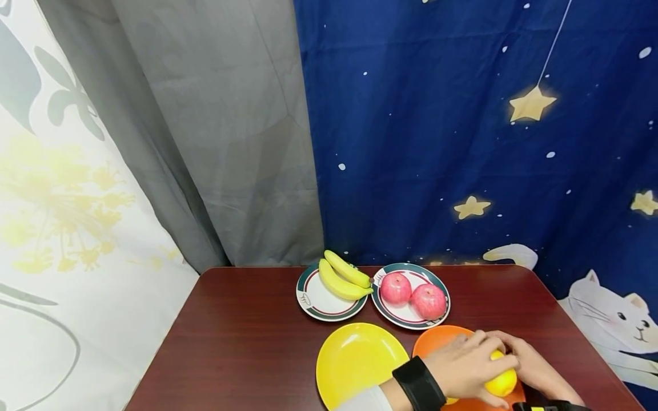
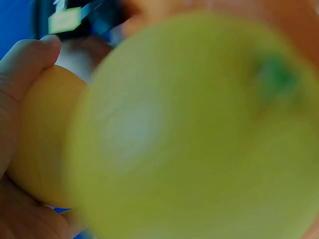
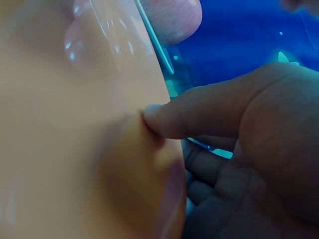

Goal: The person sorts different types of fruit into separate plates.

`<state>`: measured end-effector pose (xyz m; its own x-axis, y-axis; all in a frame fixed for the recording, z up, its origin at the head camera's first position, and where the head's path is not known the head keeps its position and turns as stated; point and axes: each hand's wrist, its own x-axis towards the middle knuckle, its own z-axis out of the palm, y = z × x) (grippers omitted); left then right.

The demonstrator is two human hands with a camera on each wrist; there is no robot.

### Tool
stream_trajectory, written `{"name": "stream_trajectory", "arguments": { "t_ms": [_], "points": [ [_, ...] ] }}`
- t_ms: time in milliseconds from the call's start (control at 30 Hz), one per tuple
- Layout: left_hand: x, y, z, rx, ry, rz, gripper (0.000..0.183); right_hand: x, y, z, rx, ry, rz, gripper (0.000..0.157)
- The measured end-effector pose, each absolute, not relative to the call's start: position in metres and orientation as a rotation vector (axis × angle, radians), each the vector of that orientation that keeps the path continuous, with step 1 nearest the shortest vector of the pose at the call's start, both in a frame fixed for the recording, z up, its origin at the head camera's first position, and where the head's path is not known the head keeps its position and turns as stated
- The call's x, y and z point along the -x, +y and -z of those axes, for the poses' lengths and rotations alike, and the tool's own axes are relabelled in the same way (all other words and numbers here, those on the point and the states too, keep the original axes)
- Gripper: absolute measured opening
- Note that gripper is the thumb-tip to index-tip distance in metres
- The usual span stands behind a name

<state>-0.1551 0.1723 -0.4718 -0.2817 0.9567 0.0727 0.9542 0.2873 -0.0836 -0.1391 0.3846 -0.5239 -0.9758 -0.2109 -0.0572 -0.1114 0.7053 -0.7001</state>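
Observation:
Over the orange plate [image 1: 437,338], my left hand [image 1: 465,368] grips a lemon [image 1: 502,383]. In the left wrist view this lemon [image 2: 47,134] sits between thumb and fingers. A second yellow fruit [image 2: 189,129], with a green mark at one end, looms blurred close to that camera. Part of a yellow fruit [image 1: 452,401] shows on the plate beneath my left hand. My right hand [image 1: 537,368] is at the plate's far right side, partly behind the left. In the right wrist view, its thumb [image 3: 199,112] lies on the plate's rim, with the fingers curled under it.
A yellow plate [image 1: 360,354] lies left of the orange one. Behind them stand two green-rimmed plates: one [image 1: 315,302] with bananas [image 1: 341,279], the other [image 1: 390,313] with two pink apples [image 1: 429,301]. All are on a dark red-brown table [image 1: 247,342], with curtains [image 1: 385,142] behind.

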Motion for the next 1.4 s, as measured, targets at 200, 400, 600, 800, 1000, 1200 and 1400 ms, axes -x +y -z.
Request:
{"name": "stream_trajectory", "arguments": {
  "t_ms": [200, 400, 600, 800, 1000, 1200, 1400],
  "points": [
    [0.154, 0.178, 0.491, 1.842, -2.53, -0.272, 0.069, 0.144, 0.381, 0.526, 0.168, 2.537, 1.344, 0.044],
    [0.152, 0.179, 0.496, 1.869, -2.584, -0.388, 0.07, 0.147, 0.376, 0.53, 0.136, 2.521, 1.378, 0.045],
    [0.152, 0.175, 0.494, 1.876, -2.617, -0.374, 0.072, 0.149, 0.372, 0.531, 0.13, 2.529, 1.378, 0.042],
    [0.161, 0.153, 0.476, 1.823, -2.614, -0.212, 0.077, 0.151, 0.367, 0.526, 0.207, 2.629, 1.261, 0.042],
    [0.183, 0.08, 0.435, 1.62, -2.48, 0.242, 0.066, 0.154, 0.36, 0.499, 0.23, 2.972, 0.868, 0.03],
    [0.21, -0.025, 0.428, 1.198, -2.428, 0.687, 0.053, 0.175, 0.334, 0.437, 0.433, 3.202, 0.712, 0.027],
    [0.214, -0.097, 0.476, 0.751, -2.577, 0.955, 0.037, 0.211, 0.269, 0.398, 0.753, 3.23, 0.657, 0.026]
  ]
}}
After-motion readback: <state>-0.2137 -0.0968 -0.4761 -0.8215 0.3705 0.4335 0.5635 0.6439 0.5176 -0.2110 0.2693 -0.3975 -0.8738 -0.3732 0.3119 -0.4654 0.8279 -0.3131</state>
